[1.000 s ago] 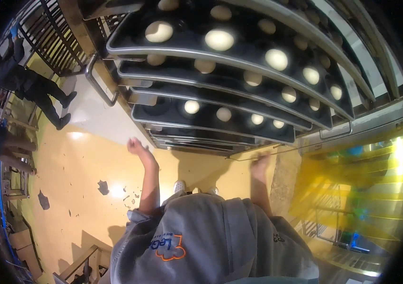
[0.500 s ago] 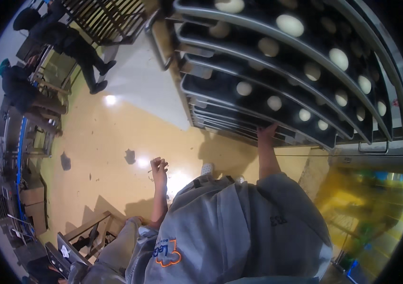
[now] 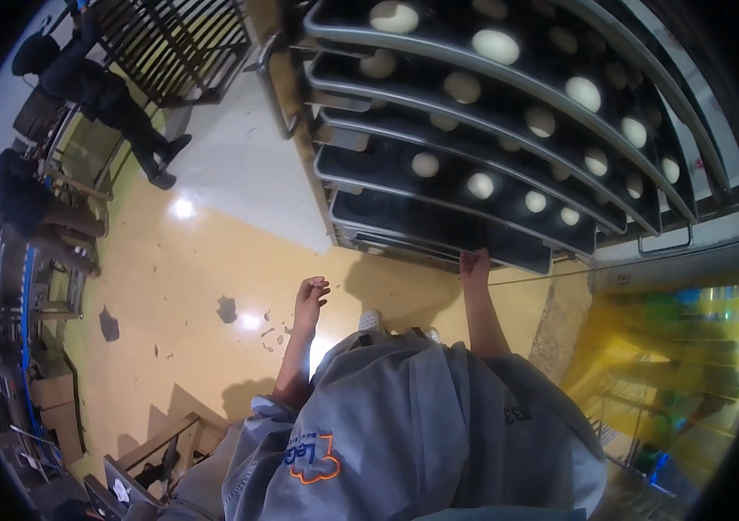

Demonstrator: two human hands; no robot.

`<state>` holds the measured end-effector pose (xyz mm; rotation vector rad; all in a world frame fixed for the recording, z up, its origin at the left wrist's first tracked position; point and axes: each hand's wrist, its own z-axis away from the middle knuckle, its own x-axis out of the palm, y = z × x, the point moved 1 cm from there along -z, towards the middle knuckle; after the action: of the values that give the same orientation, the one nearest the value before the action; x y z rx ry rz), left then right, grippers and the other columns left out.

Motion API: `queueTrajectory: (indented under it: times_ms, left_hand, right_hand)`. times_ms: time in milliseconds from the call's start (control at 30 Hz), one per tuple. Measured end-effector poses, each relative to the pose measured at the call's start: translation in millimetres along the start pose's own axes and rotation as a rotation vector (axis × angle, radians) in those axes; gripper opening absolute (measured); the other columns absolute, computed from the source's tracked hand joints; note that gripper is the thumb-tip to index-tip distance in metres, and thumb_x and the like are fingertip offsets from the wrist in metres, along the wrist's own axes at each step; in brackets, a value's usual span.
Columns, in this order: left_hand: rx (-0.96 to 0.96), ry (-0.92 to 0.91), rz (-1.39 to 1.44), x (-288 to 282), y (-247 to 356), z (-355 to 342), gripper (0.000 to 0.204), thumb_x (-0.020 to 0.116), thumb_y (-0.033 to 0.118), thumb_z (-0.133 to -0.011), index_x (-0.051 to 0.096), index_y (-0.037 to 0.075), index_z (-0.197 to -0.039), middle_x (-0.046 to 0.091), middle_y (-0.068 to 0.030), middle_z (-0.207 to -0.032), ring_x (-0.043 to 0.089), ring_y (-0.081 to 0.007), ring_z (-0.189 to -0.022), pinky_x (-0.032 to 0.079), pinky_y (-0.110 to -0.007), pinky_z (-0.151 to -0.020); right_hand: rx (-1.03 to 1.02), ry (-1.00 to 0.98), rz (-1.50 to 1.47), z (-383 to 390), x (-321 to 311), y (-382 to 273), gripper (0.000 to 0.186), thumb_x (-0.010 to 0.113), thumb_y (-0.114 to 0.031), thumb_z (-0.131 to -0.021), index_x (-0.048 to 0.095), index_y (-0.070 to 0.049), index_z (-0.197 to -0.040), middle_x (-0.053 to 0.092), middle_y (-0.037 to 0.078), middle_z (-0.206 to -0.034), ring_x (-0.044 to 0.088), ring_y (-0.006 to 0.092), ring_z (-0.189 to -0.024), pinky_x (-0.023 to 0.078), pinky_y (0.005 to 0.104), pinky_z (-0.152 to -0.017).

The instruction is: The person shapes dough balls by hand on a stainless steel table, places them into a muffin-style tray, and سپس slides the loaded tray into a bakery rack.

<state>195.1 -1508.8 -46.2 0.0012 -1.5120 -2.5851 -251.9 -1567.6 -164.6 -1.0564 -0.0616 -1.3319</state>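
Note:
My right hand [image 3: 475, 266] grips the near edge of a dark baking tray [image 3: 439, 219] with a metal rim, which juts out from the rack. No dough shows on the part of this tray that I can see. Stacked above it are several dark trays [image 3: 361, 161] carrying round pale dough balls [image 3: 481, 185]. My left hand [image 3: 310, 295] hangs in the air over the floor, left of the rack. Its fingers are loosely bent and apart, with nothing in them.
A yellow see-through curtain [image 3: 647, 347] hangs at the right. Two people [image 3: 113, 95] [image 3: 35, 195] stand by work tables at the far left. A slatted rack [image 3: 178, 43] is behind them. Low wooden-framed stands [image 3: 157, 451] sit at the lower left; dark scraps [image 3: 227, 309] lie on the floor.
The tray at my right hand has come out of the rack toward me. My left hand has risen slightly and moved right. The whole view has shifted a little.

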Motion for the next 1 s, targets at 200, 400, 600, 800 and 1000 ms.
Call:
queueTrajectory:
  times_ms: [200,400,600,800,1000]
  left_hand:
    - [-0.039,0.022,0.030,20.5,13.0,-86.3,0.058,0.062,0.047,-0.097,0.048,0.009,-0.138,0.055,-0.0122,-0.136,0.051,-0.0265,-0.127,0.043,-0.045,-0.103]
    - [-0.079,-0.002,0.025,59.2,48.0,-164.0,0.071,0.071,0.046,-0.090,0.042,0.006,-0.141,0.054,-0.0139,-0.135,0.051,-0.0277,-0.125,0.045,-0.048,-0.100]
    - [-0.167,-0.230,0.317,57.6,19.6,-164.6,0.032,0.052,0.011,-0.097,0.054,-0.002,-0.127,0.063,-0.0104,-0.112,0.064,-0.0207,-0.103,0.060,-0.032,-0.084]
    - [-0.247,-0.278,0.109,5.3,-2.7,-82.3,0.040,0.059,0.006,-0.096,0.051,0.001,-0.135,0.063,-0.0099,-0.115,0.064,-0.0203,-0.104,0.059,-0.033,-0.086]
    - [-0.341,-0.325,0.227,15.5,39.7,-97.0,0.044,0.063,0.037,-0.099,0.065,-0.001,-0.120,0.068,-0.0066,-0.093,0.068,-0.0200,-0.084,0.054,-0.028,-0.075]
  right_hand:
    - [0.092,-0.088,-0.019,21.4,3.0,-10.8,0.020,0.064,-0.027,-0.095,0.059,-0.009,-0.096,0.065,0.009,-0.104,0.063,0.0268,-0.098,0.054,0.0441,-0.092]
    - [0.048,-0.145,-0.062,44.6,18.0,-11.0,0.020,0.059,-0.020,-0.094,0.059,-0.008,-0.111,0.067,0.010,-0.114,0.065,0.0287,-0.106,0.057,0.0460,-0.092]
    - [0.075,-0.096,0.018,20.2,-30.9,-15.9,0.018,0.057,-0.016,-0.094,0.059,-0.008,-0.110,0.067,0.010,-0.112,0.065,0.0280,-0.103,0.058,0.0461,-0.089]
    - [0.104,-0.078,0.008,91.2,-71.8,-4.9,0.023,0.059,-0.013,-0.090,0.060,-0.007,-0.112,0.066,0.010,-0.114,0.063,0.0277,-0.110,0.055,0.0465,-0.095]
    - [0.251,-0.111,-0.043,170.3,-83.9,-25.9,0.020,0.056,-0.007,-0.088,0.061,0.002,-0.106,0.068,0.014,-0.114,0.063,0.0264,-0.109,0.051,0.0427,-0.102]
